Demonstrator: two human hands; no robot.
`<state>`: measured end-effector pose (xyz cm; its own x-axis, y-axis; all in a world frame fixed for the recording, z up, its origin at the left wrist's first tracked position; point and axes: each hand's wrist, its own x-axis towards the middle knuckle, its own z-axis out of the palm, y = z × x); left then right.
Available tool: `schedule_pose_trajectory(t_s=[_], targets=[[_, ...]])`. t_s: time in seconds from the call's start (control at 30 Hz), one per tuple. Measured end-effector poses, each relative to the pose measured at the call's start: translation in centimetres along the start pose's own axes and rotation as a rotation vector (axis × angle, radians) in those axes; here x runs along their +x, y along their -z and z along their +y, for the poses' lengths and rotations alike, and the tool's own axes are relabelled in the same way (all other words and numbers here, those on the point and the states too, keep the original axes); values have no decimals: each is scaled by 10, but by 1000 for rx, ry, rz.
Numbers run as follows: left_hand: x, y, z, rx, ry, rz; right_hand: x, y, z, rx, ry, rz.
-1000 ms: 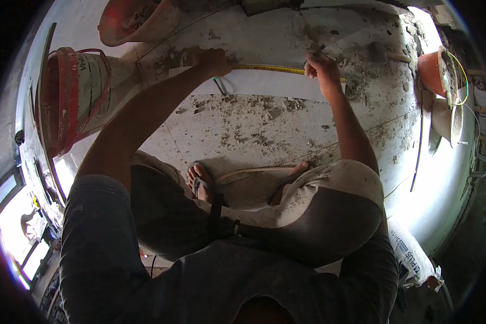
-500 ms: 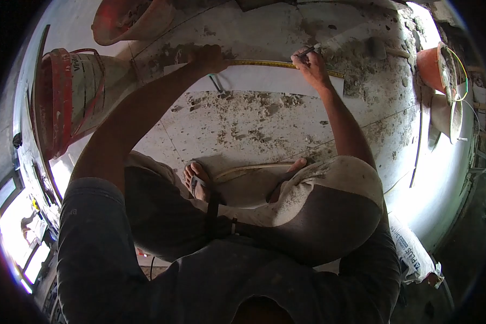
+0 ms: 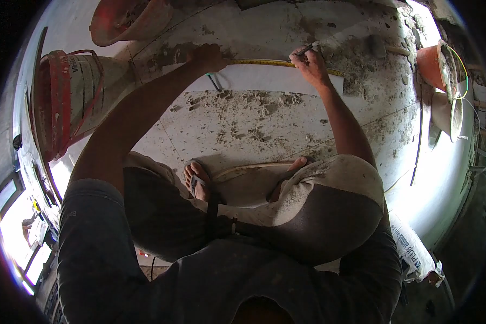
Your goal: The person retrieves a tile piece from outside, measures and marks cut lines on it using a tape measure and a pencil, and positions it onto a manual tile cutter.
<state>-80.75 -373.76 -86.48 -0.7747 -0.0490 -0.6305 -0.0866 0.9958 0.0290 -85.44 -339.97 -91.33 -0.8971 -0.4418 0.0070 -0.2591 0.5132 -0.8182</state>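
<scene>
A white tile strip (image 3: pixel 270 82) lies across the dirty floor in front of me. Along its far edge stretches a yellow tape measure (image 3: pixel 262 62). At the tape's left end my left hand (image 3: pixel 205 58) is closed, in shadow, with the tape running out from it. My right hand (image 3: pixel 311 66) rests over the tape farther right, fingers pinched round a dark pen-like marker (image 3: pixel 305 50). Just below my left hand, a thin tool with a teal part (image 3: pixel 213 81) lies on the strip; its upper end is hidden.
A red-rimmed bucket (image 3: pixel 59 102) lies tipped at left, and another bucket (image 3: pixel 116 27) stands beyond it. An orange bucket (image 3: pixel 433 67) is at right, near a printed bag (image 3: pixel 413 248). Mortar crumbs (image 3: pixel 259 113) litter the floor between the strip and my feet.
</scene>
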Motion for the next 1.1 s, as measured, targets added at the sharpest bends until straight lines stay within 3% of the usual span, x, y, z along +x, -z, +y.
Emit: schedule_pose_trajectory(t_s=[0.13,0.23,0.43,0.47,0.57,0.67,0.7,0.77,0.87,1.1], targets=[[-2,2,2,22,8,8,-2,1,-7,-71,-15,8],[-9,4,5,16,13,40,-9,-1,-4,164,-60,101],[-10,-2,-13,-162,-187,-115,-43,28,-21,575,-67,477],[-14,-5,-16,-205,-252,-140,-55,44,-30,417,-192,531],[-21,-45,-23,-332,-330,-1,-88,80,-25,459,-242,681],[-42,-37,-18,-344,-201,-219,-120,101,-1,568,-276,868],[-47,-43,-20,-339,-165,-180,-129,104,8,608,-289,921],[-52,-56,-24,-325,-83,-101,-141,109,18,561,-329,943],[-56,-54,-25,-348,-116,-173,-150,107,12,546,-410,947],[-51,-57,-24,-331,-89,-176,-146,93,13,543,-383,927]])
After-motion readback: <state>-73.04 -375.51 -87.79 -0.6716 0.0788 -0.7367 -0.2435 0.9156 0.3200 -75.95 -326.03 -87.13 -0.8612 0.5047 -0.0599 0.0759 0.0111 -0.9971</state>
